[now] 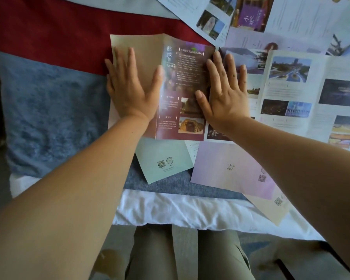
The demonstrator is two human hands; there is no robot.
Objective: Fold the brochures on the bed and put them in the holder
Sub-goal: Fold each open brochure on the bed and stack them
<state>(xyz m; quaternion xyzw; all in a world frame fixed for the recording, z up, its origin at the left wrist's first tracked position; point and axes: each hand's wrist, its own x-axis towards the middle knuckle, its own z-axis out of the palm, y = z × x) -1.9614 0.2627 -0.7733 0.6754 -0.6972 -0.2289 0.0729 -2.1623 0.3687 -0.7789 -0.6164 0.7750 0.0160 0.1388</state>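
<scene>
head view: a thin, glossy paper brochure (182, 87) lies on the bed, partly folded: its left panel is plain tan with a faint sheen, the right panel dark maroon with pale columns of print and two small photos of rock or earth forms. a soft vertical crease runs between the two panels. the left hand (129, 85) lies flat, palm down, on the tan panel, fingers straight and slightly spread, thumb reaching to the crease. the right hand (224, 91) lies flat on the brochure's right edge, fingers spread and overlapping onto the sheet beside it, thumb on the maroon panel. neither hand grips anything; both press open-palmed.

under the brochure the bed runner (49, 87) shows two fabrics: a dark red woven band at the top and a blue, plush, mottled band below it. nearer the body a white, wrinkled sheet (170, 211) covers the mattress edge.

other brochures crowd the right and far side: large unfolded sheets (303, 83) with pale backgrounds, landscape photos and fine print, overlapping one another. just below the maroon brochure, partly tucked under it, lies a mint-green folded piece (166, 158) with a qr code, and beside it a lilac-pink one (234, 170) with a small qr code, its right side hidden by the right forearm. the holder is not visible. khaki trousers (170, 253) show at the bottom.
</scene>
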